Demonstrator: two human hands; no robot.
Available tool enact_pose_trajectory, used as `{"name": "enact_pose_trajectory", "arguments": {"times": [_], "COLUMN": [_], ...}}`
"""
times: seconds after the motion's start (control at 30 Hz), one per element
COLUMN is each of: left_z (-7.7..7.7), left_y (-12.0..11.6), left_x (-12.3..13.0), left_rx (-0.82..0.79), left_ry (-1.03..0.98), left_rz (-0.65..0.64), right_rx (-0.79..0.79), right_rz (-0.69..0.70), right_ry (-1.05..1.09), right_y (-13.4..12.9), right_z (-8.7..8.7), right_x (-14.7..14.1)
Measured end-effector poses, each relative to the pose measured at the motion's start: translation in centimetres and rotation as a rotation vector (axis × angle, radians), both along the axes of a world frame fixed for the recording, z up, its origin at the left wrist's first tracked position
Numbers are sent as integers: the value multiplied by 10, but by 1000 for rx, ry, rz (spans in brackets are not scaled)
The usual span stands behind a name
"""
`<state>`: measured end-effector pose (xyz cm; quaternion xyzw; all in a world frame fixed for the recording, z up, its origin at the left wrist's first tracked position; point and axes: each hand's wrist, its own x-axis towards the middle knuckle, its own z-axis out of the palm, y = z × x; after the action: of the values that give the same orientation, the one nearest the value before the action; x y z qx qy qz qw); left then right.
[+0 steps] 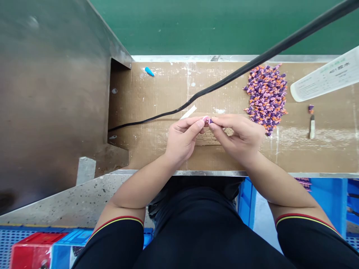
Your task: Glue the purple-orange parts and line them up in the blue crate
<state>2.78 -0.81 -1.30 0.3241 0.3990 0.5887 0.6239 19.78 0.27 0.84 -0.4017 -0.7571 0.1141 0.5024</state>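
The left hand [181,140] and right hand [238,136] pinch one small purple piece [209,120] between their fingers [196,125], mid-worktop [157,86] near the front edge; its axis is too small to tell. To the right lies an uncounted heap of purple-and-orange pieces [266,99]. A blue crate [328,198] sits below the front edge.

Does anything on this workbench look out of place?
Yes: a small blue cone-shaped piece lies alone near the back edge of the cardboard, far from the pile of purple and orange pieces. A black cable also runs diagonally across the bench.
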Motion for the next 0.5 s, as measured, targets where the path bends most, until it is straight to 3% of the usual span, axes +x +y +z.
{"name": "enact_pose_trajectory", "arguments": {"times": [0.33,0.5], "left_z": [0,-1], "left_y": [-4,-7], "left_x": [2,5], "left_rx": [158,230], "left_ry": [85,205], "left_rz": [34,99], "right_rx": [43,75], "right_rz": [3,-95], "right_ry": [44,-66], "right_y": [0,-2], "right_z": [-6,-8], "right_x": [-2,-3]}}
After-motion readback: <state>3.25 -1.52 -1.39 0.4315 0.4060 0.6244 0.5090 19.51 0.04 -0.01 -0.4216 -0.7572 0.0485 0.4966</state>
